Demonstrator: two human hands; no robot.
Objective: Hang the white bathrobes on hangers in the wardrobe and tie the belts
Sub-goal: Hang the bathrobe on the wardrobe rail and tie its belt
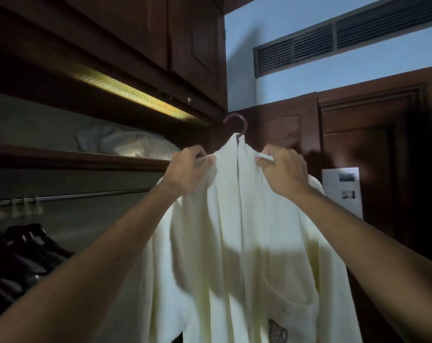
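A white bathrobe (247, 231) hangs on a hanger whose pink hook (237, 123) rises above the collar, held up in front of the dark wooden wardrobe. My left hand (189, 169) grips the robe's left shoulder with the hanger's arm under it. My right hand (283, 169) grips the right shoulder the same way, a pale end of the hanger showing by the fingers. The robe's front hangs open, with a pocket and a dark embroidered emblem (278, 330) low on the right. No belt is visible.
The wardrobe's metal rail (86, 195) runs at left with several pale clips (16, 206). Dark hangers (24, 251) lie below it. A shelf above holds folded white cloth (125, 142) under a lit strip lamp (135, 95). A wooden door (358, 144) and a wall vent (333, 43) stand at right.
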